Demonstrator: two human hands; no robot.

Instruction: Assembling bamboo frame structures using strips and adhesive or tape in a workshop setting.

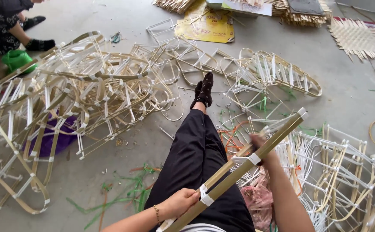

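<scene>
Across the lap, both hands, left hand (179, 202) near and right hand (261, 148) farther, clasp a taped bamboo frame (239, 167), steadying it.

Yellow cardboard sheet (205, 26), woven mat (360, 38)

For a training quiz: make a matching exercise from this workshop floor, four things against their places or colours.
1 left hand
2 right hand
3 woven mat
4 plastic bag

a green, far left
b top right corner of the floor
c grips the bamboo frame at its near end
d grips the frame farther up

Pairs: 1-c, 2-d, 3-b, 4-a
</scene>
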